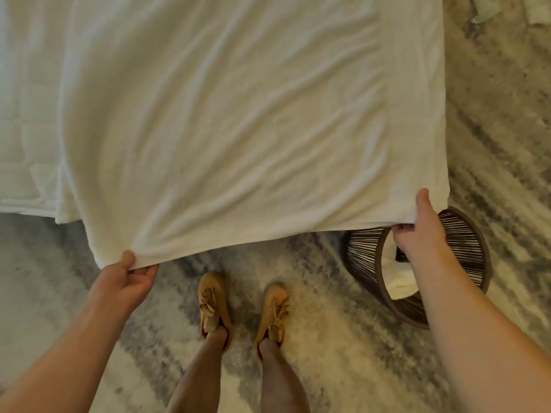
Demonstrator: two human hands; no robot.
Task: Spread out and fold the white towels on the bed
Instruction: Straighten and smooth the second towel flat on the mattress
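Observation:
A large white towel (238,120) is stretched out in front of me, its near edge held up over the floor. My left hand (128,278) pinches the towel's near left corner between thumb and fingers. My right hand (420,231) grips the near right corner, thumb on top of the cloth. The far part of the towel lies over the white bed (26,138), which shows at the left. The towel is wrinkled and hides most of the bed.
A dark woven basket (465,251) stands on the floor under my right arm, with white cloth inside it. A grey and cream patterned rug (328,338) covers the floor. My feet in tan shoes (213,299) stand just below the towel's edge.

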